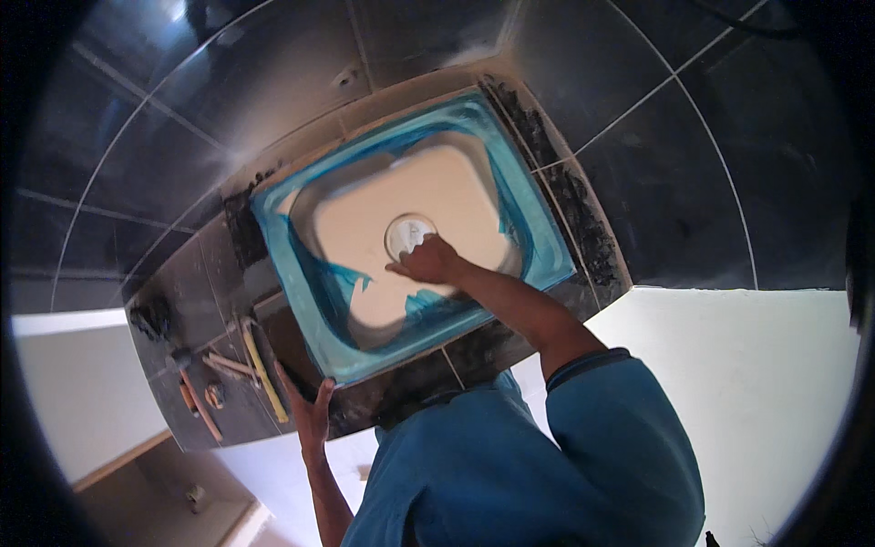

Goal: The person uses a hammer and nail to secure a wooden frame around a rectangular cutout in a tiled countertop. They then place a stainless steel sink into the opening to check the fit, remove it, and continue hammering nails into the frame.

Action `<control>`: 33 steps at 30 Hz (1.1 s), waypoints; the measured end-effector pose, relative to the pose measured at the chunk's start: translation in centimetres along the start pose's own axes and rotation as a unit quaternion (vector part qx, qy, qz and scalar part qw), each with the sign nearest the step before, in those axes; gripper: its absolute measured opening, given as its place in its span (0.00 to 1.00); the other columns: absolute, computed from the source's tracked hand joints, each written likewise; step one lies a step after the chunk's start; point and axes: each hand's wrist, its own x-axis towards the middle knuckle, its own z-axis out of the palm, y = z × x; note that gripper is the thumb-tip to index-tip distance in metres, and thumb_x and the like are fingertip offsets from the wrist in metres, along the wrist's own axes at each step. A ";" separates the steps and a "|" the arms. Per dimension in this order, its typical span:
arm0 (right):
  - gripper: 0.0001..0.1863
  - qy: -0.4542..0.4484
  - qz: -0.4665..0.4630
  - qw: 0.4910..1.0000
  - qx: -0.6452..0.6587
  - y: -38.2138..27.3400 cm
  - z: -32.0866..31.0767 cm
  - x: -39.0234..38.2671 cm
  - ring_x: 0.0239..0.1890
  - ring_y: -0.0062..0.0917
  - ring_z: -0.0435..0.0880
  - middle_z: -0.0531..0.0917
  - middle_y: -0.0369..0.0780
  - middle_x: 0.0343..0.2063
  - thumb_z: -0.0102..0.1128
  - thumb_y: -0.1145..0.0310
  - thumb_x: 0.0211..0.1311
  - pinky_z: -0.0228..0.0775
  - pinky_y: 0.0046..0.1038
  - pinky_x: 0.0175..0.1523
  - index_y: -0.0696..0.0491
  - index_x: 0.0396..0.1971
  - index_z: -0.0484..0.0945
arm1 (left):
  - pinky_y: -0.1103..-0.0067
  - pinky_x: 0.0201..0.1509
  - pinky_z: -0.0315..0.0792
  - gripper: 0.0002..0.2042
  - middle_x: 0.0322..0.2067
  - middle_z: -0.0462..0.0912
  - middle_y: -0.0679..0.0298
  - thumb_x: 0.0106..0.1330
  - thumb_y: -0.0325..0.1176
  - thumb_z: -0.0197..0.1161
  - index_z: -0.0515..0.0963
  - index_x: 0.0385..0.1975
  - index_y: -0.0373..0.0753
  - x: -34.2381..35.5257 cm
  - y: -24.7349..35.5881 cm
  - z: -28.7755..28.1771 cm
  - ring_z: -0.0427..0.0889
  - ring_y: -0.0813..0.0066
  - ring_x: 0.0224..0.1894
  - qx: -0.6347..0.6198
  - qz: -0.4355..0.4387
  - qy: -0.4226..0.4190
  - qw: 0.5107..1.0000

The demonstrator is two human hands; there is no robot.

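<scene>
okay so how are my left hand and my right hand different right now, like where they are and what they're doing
The right hand reaches down into the sink basin, its fingers at the round drain; the left hand rests on the sink's near blue-filmed rim. The right arm stretches far forward; the left stays close to the body. The left hand lies beside the tools on the counter; the right does not. Both are bare and touch the same sink.

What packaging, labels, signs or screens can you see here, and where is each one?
Protective film: blue wrap on the sink rim, partly peeled from the bowl, torn scraps by the right hand.
No labels, signs or screens show.
The left hand rests at the sink's near corner.
</scene>
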 end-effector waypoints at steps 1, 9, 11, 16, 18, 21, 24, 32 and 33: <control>0.36 -0.009 0.005 1.000 0.018 -0.2 -0.1 0.1 0.36 0.43 0.88 0.87 0.48 0.26 0.33 0.37 0.76 0.68 0.47 0.57 0.52 0.36 0.84 | 0.61 0.80 0.42 0.57 0.77 0.43 0.43 0.58 0.54 0.75 0.41 0.78 0.38 0.0 -0.2 -0.2 0.44 0.49 0.79 0.004 -0.016 -0.007 1.000; 0.39 -0.110 0.043 0.982 0.144 -0.9 -0.5 1.6 0.51 0.41 0.85 0.87 0.50 0.44 0.34 0.34 0.74 0.60 0.52 0.65 0.53 0.44 0.86 | 0.58 0.75 0.55 0.36 0.71 0.61 0.44 0.71 0.47 0.62 0.59 0.72 0.35 7.0 15.5 2.3 0.60 0.47 0.74 0.087 0.207 -0.050 0.973; 0.39 -0.149 0.056 0.973 0.167 0.0 -1.1 1.4 0.54 0.41 0.84 0.86 0.50 0.47 0.34 0.34 0.74 0.60 0.52 0.65 0.53 0.46 0.86 | 0.65 0.70 0.65 0.23 0.64 0.74 0.50 0.76 0.36 0.56 0.68 0.67 0.35 11.9 22.6 8.2 0.73 0.52 0.67 0.080 0.315 -0.119 0.938; 0.39 -0.127 0.054 0.975 0.173 -0.7 -1.4 1.8 0.53 0.39 0.84 0.87 0.49 0.47 0.35 0.34 0.73 0.58 0.47 0.67 0.52 0.43 0.87 | 0.55 0.75 0.59 0.31 0.71 0.65 0.55 0.68 0.27 0.57 0.60 0.73 0.41 23.9 33.8 23.6 0.65 0.55 0.72 0.268 0.619 -0.034 0.738; 0.39 -0.135 0.037 0.975 0.175 -1.2 -2.5 1.6 0.53 0.39 0.84 0.87 0.48 0.47 0.34 0.35 0.74 0.58 0.47 0.67 0.52 0.44 0.88 | 0.54 0.75 0.58 0.30 0.72 0.64 0.58 0.67 0.29 0.55 0.61 0.72 0.41 28.9 34.3 26.9 0.65 0.59 0.73 0.393 0.624 0.008 0.676; 0.34 -0.103 0.064 0.968 0.220 -0.9 -1.0 1.7 0.54 0.39 0.83 0.88 0.48 0.46 0.41 0.37 0.71 0.55 0.46 0.68 0.49 0.40 0.90 | 0.54 0.74 0.60 0.28 0.72 0.65 0.62 0.69 0.32 0.52 0.63 0.71 0.43 31.5 34.6 29.8 0.65 0.63 0.73 0.431 0.602 -0.021 0.672; 0.33 -0.098 0.078 0.971 0.202 -0.1 -0.2 1.6 0.51 0.39 0.84 0.89 0.46 0.43 0.41 0.37 0.71 0.57 0.46 0.64 0.48 0.38 0.90 | 0.54 0.73 0.61 0.26 0.70 0.68 0.58 0.69 0.33 0.52 0.67 0.69 0.39 31.4 35.8 30.6 0.67 0.58 0.71 0.464 0.633 0.003 0.620; 0.36 -0.149 0.072 0.961 0.222 -0.8 -0.4 2.0 0.59 0.40 0.80 0.88 0.46 0.46 0.36 0.35 0.73 0.48 0.48 0.74 0.46 0.39 0.90 | 0.59 0.71 0.62 0.25 0.67 0.70 0.48 0.71 0.35 0.52 0.70 0.65 0.29 27.7 36.0 35.7 0.69 0.49 0.68 0.663 0.519 0.111 0.528; 0.36 -0.155 0.071 0.959 0.224 -0.6 -0.4 2.0 0.59 0.40 0.80 0.88 0.46 0.45 0.36 0.34 0.73 0.48 0.49 0.74 0.46 0.38 0.90 | 0.60 0.71 0.62 0.25 0.67 0.70 0.48 0.71 0.34 0.52 0.70 0.65 0.29 28.0 36.0 35.4 0.69 0.50 0.68 0.666 0.528 0.120 0.512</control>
